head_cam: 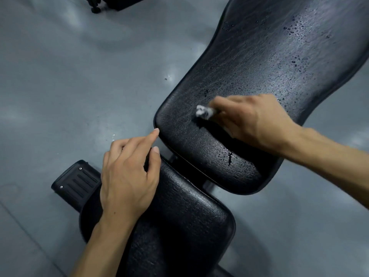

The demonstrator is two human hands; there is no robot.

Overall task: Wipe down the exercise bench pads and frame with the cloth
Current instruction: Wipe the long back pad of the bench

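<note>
Dim, cool overhead light, soft glare on the wet black textured vinyl back pad (269,62) (droplets glinting), wide-angle bending at edges.

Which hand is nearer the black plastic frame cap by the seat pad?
Left. The left hand rests right beside the frame cap; the right hand holds the cloth on the back pad.

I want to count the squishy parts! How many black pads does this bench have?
2. The long back pad runs toward the upper right, under the right hand. The seat pad lies nearer, under the left hand. Others may lie outside the picture.
</note>
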